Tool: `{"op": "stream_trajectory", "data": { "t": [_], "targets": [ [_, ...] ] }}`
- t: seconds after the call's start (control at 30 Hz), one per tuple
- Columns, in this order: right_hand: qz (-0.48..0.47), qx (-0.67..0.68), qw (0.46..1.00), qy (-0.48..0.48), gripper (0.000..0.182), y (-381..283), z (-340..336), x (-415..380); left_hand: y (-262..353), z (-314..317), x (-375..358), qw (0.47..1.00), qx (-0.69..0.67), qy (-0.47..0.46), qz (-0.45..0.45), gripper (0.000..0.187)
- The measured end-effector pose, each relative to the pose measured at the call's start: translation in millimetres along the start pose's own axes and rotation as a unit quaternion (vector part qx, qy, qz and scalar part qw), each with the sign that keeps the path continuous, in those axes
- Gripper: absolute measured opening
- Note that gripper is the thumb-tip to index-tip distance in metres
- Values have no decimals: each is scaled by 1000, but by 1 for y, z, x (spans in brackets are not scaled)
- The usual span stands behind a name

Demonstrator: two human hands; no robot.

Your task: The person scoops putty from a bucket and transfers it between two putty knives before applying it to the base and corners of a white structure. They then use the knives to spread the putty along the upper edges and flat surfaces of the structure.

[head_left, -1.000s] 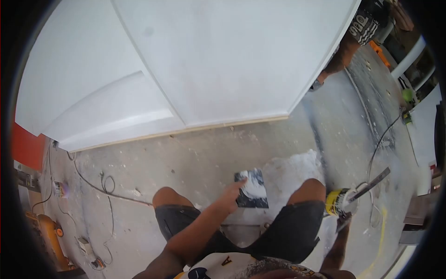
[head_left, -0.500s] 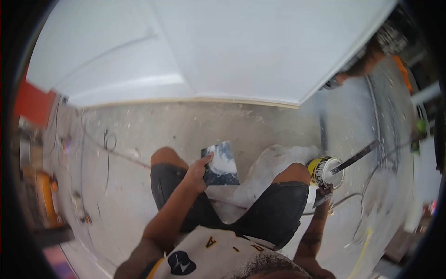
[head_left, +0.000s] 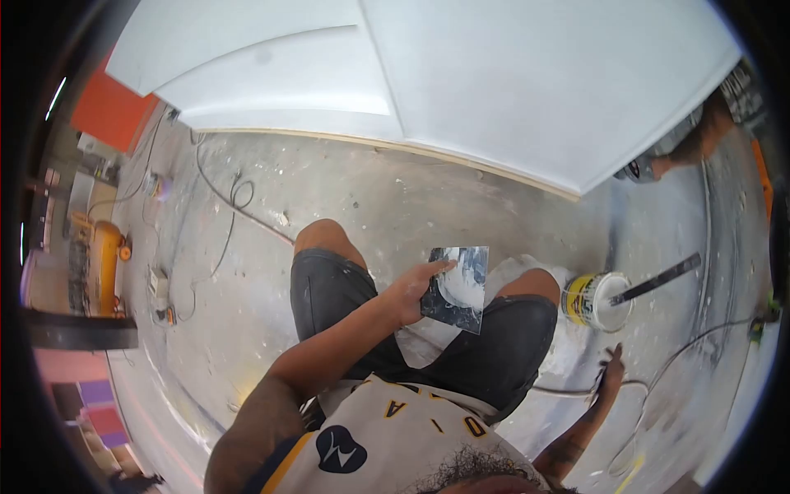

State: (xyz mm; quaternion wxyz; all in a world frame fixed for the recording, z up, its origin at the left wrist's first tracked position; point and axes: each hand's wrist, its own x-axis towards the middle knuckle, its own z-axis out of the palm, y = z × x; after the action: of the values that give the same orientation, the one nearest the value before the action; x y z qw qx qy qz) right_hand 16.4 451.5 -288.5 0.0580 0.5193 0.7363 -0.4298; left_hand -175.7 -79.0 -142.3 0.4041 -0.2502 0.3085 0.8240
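Observation:
I am crouched on a dusty concrete floor. My left hand (head_left: 409,294) grips a dark square plate (head_left: 457,289) by its left edge, above my knees; a lump of white paste lies on it. My right hand (head_left: 610,372) hangs low at my right side, just below an open can of white paste (head_left: 594,301) with a yellow label. A dark flat stick (head_left: 658,280) leans out of the can. The right hand is small and dark in the view, so what it grips cannot be made out.
A large white panel (head_left: 510,82) with a raw wooden lower edge stands in front of me. Another person's foot and leg (head_left: 658,163) are at its right end. Cables (head_left: 234,198) trail over the floor at left, near an orange machine (head_left: 103,255).
My view swung right and tilted. My left hand took hold of the plate and lifted it over my lap. My right hand dropped down and away from the can.

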Motion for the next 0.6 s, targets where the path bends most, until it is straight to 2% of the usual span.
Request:
{"op": "stream_trajectory", "data": {
  "t": [0.07,0.1,0.13,0.17,0.2,0.23,0.27,0.3,0.33,0.37,0.4,0.43,0.5,0.53,0.6],
  "targets": [
    [-141,-19,987,76,62,-11,-5,17,5,4,-8,999,-1,23,-22,32],
    [-225,-33,958,173,51,-25,0,17,7,8,-12,999,-5,43,-33,32],
    [-191,2,966,173,49,-53,-2,9,5,9,-19,999,-16,36,-28,33],
    [-144,73,978,132,49,-68,-5,19,1,10,-24,999,-16,34,-10,34],
    [-218,133,957,141,54,-71,-2,30,-2,14,-33,998,-22,59,5,37],
    [-191,129,958,172,62,-106,3,16,-2,6,-33,999,2,44,-8,42],
    [-182,104,963,172,71,-113,4,37,-1,8,-34,999,29,15,14,44],
    [-207,59,955,204,82,-130,9,49,3,7,-33,1000,11,15,0,42],
    [-184,66,961,195,90,-146,11,56,-1,0,-31,1000,4,4,-7,41],
    [-174,48,962,205,89,-151,9,69,-8,-3,-27,1000,3,-9,-6,39],
    [-197,44,963,181,81,-159,3,70,-13,-6,-22,1000,13,-17,-11,39],
    [-228,39,949,213,71,-160,6,83,-18,-10,-18,1000,8,-12,-13,39],
    [-195,-13,972,132,63,-177,0,78,-14,-13,-18,1000,12,-7,-15,39],
    [-193,-5,972,137,63,-187,-4,54,-9,-12,-16,999,-2,-41,-32,38],
    [-189,-211,946,160,58,-217,-2,13,14,3,-21,997,9,-71,-38,36]
  ]
}}
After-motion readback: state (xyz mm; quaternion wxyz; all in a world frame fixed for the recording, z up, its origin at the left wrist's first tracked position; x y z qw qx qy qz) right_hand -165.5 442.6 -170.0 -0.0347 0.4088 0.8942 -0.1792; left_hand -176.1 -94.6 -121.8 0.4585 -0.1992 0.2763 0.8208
